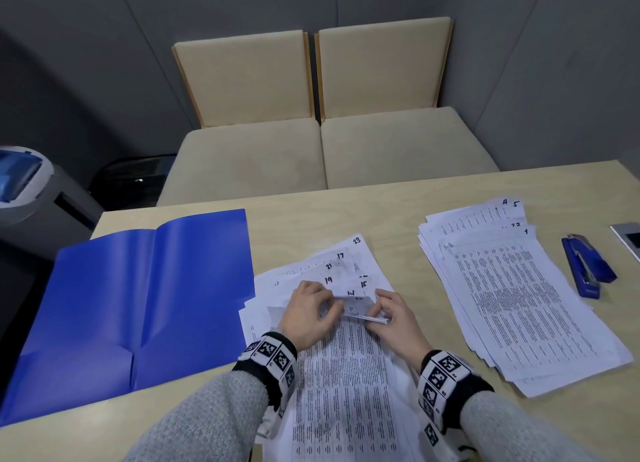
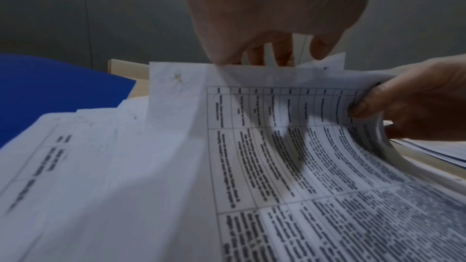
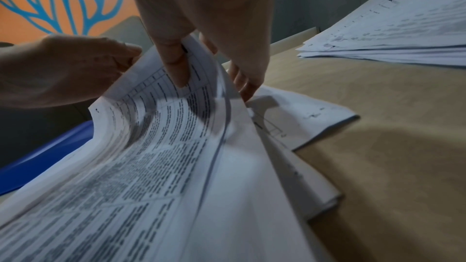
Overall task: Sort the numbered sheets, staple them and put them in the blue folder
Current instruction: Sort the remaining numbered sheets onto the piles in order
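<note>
Both hands (image 1: pixel 349 314) apparently curled, pinching.

We are seeing an open folder (image 1: pixel 138 298) lying left on the table (image 1: pixel 398 198), one sheet pile (image 1: pixel 349 357) lying centre, another pile (image 1: pixel 512 298) right, a stapler (image 1: pixel 587 265) sitting beyond it.

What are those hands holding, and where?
Both the left hand and right hand pinch the curled-up top edge of the white printed numbered sheets.
</note>
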